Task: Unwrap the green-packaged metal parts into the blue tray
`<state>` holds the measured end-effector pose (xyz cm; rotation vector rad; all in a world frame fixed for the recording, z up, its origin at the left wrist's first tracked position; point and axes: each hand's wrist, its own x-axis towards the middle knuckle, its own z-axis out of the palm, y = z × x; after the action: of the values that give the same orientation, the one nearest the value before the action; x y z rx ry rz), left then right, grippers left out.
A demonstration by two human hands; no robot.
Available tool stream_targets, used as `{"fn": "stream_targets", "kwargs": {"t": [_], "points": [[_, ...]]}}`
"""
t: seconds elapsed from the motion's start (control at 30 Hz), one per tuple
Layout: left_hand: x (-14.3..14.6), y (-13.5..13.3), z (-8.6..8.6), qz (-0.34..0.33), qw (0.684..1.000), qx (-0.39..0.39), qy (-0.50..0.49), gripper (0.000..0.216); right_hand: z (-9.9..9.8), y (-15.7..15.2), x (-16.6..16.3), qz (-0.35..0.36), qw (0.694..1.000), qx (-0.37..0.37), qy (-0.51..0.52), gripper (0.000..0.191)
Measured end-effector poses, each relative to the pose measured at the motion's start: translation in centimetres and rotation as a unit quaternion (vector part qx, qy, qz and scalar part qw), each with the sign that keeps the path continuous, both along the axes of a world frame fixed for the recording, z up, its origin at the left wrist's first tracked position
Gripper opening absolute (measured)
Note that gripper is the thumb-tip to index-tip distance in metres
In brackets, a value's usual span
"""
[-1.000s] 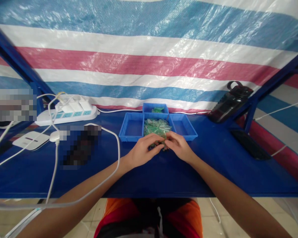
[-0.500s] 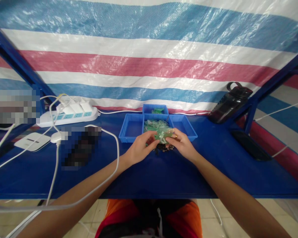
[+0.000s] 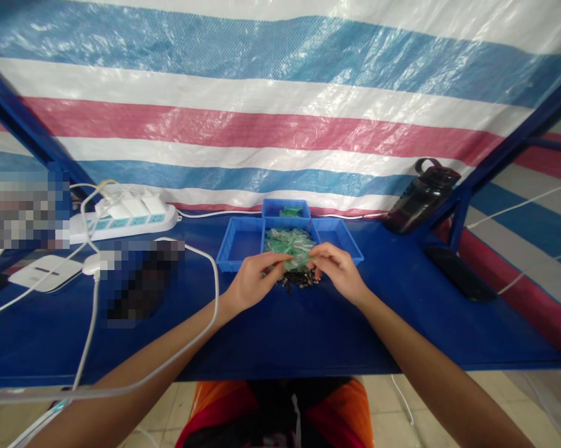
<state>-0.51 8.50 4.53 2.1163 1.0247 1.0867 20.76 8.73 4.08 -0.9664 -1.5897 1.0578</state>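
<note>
My left hand (image 3: 256,280) and my right hand (image 3: 340,272) are both closed, pinching a translucent green plastic piece (image 3: 299,261) at its two sides. It hangs just over the near edge of a group of blue trays. Behind it, the middle tray carries a heap of similar green pieces (image 3: 287,238). Under my fingers lies a pile of small dark metal-looking parts (image 3: 301,279), partly covered by the held piece; their kind is too small to make out.
A left blue tray (image 3: 238,246), a right blue tray (image 3: 339,239) and a back tray (image 3: 284,205) with green pieces adjoin. A black bottle (image 3: 420,196) and dark phone-like slab (image 3: 460,272) stand right. A white power strip (image 3: 122,219) and looping white cable (image 3: 216,292) are left.
The green piece sits a little lower and looks flatter between my fingertips. My right fingers have shifted at its edge. The whole view has moved slightly.
</note>
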Motion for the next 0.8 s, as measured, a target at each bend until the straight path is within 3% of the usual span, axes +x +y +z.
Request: {"fn": "stream_targets", "kwargs": {"t": [0.17, 0.3, 0.43, 0.57, 0.73, 0.8], "points": [[-0.1, 0.0, -0.1, -0.013, 0.999, -0.012, -0.031, 0.03, 0.3, -0.1, 0.1, -0.016, 1.0, 0.009, -0.014, 0.016], [0.2, 0.3, -1.0, -0.011, 0.991, -0.072, -0.115, 0.033, -0.5, -0.1, -0.3, -0.025, 0.998, 0.013, -0.063, 0.018], [0.7, 0.1, -1.4, -0.021, 0.974, -0.122, -0.193, 0.048, -1.1, -0.1, -0.7, -0.027, 0.988, 0.07, -0.139, 0.019], [0.8, -0.4, -0.9, -0.038, 0.985, -0.072, -0.155, 0.025, -0.9, -0.6, -1.3, -0.04, 0.977, 0.147, -0.147, 0.02], [0.7, -0.8, -0.5, -0.088, 0.993, 0.07, -0.042, 0.017, -1.0, -1.3, -2.4, 0.05, 0.998, 0.003, -0.046, 0.029], [0.7, -0.7, -0.6, -0.067, 0.992, 0.094, -0.042, 0.017, -1.0, -1.3, -2.5, 0.063, 0.997, -0.033, -0.015, 0.03]]}}
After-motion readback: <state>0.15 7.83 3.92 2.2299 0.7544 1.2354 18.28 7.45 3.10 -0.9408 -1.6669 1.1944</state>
